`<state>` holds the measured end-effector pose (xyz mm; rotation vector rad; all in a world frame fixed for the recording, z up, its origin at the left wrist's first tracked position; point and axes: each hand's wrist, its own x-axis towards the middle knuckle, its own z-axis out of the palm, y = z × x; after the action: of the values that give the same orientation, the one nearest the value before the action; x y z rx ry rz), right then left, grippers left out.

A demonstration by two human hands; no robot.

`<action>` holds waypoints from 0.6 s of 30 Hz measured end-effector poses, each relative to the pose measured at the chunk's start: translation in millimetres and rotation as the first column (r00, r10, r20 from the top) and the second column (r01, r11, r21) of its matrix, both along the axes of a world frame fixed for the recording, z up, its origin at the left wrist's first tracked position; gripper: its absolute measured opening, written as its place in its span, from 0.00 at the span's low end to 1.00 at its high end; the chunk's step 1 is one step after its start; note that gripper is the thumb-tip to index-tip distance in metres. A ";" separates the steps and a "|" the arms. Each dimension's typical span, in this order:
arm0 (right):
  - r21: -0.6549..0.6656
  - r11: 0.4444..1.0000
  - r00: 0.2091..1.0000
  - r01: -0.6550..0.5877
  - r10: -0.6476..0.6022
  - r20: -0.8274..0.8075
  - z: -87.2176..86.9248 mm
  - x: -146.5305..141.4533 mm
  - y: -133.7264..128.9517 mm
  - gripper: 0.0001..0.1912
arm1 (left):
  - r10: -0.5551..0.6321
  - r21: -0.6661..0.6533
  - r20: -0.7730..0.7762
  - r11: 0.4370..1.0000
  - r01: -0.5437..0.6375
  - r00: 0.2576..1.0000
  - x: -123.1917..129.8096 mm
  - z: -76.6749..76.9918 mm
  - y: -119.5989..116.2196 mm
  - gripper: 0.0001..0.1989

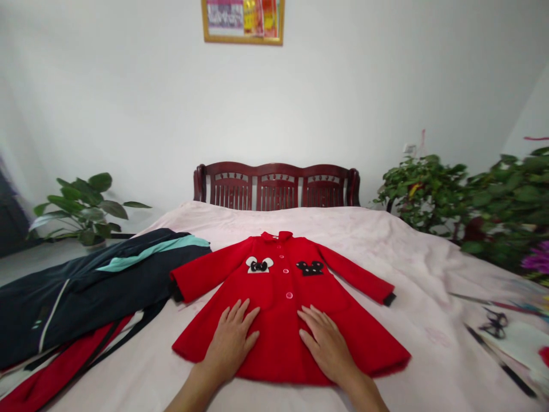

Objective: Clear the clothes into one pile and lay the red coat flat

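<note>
Subject: a red wool coat (278,337), lying flat, front up, on a pale pink bedsheet (386,269), centred in view. Long axis runs straight away from the person: collar at the far end toward the headboard, hem at the near end. Sleeves spread out to both sides, angled slightly down, black cuffs at the ends. Round pink buttons (283,273) run down the centre line; white mouse-ear patch with black bow (259,265) on the person's left, black mouse-head patch (309,267) on the right. Left hand (229,343) and right hand (328,346) rest palm-down on the lower coat, either side of the buttons, fingers apart, not clamped on anything. Just beside the coat on the left, a folded dark navy jacket with a teal panel (98,292) lies over a red-and-black garment (55,372). Far right of the bed: black scissors (495,323) by a white sheet of paper (514,343). Beyond the bed: dark red wooden headboard (277,186), broad-leaved potted plant (83,209) to the left, leafy green shrub (429,194) to the right.
</note>
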<state>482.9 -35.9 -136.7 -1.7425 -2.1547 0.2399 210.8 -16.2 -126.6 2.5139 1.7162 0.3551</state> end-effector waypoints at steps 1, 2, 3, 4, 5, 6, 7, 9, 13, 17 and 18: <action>0.001 1.000 1.000 0.000 0.000 0.000 0.3 -0.2 -0.2 0.28 | 0.000 -0.001 0.000 1.000 0.000 1.000 -0.1 -0.5 0.2 0.27; 0.002 1.000 1.000 0.000 0.000 0.001 0.7 -0.5 -0.5 0.28 | -0.001 0.001 0.000 1.000 0.001 1.000 -0.2 -1.1 0.4 0.27; 0.003 1.000 1.000 0.000 0.000 0.003 1.0 -0.6 -0.9 0.28 | -0.002 0.005 0.001 1.000 0.002 1.000 -0.4 -1.9 0.7 0.27; 0.004 1.000 1.000 0.000 0.000 0.006 1.2 -0.6 -1.2 0.28 | -0.002 0.009 0.003 1.000 0.002 1.000 -0.7 -2.8 1.0 0.27; 0.004 1.000 1.000 0.001 -0.001 0.008 1.3 -0.5 -1.4 0.28 | -0.004 0.012 0.006 1.000 0.004 1.000 -0.9 -3.5 1.2 0.27; 0.005 1.000 1.000 0.002 -0.002 0.008 1.2 -0.3 -1.5 0.28 | -0.005 0.012 0.008 1.000 0.005 1.000 -1.2 -4.1 1.4 0.27; 0.006 1.000 1.000 0.003 -0.003 0.007 1.0 0.0 -1.4 0.28 | -0.004 0.012 0.009 1.000 0.004 1.000 -1.3 -4.3 1.4 0.27; 0.009 1.000 1.000 0.002 -0.002 0.002 0.2 0.5 -0.9 0.28 | -0.004 0.012 0.009 1.000 0.004 1.000 -1.2 -3.7 1.2 0.27; 0.007 1.000 1.000 0.003 -0.003 -0.004 -0.1 0.3 -0.1 0.28 | -0.005 0.014 0.006 1.000 0.005 1.000 -0.5 -0.5 -0.3 0.27; 0.000 1.000 1.000 0.005 -0.005 0.003 1.0 -0.9 -1.2 0.28 | -0.009 0.017 0.007 1.000 0.008 1.000 -0.4 -0.6 -0.7 0.26; -0.001 1.000 1.000 0.005 -0.005 0.004 1.2 -1.0 -1.5 0.28 | -0.010 0.018 0.008 1.000 0.009 1.000 -0.5 -1.2 -0.4 0.26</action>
<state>481.9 -37.4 -135.5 -1.7499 -2.1534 0.2357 210.2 -16.7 -127.9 2.5284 1.7051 0.3818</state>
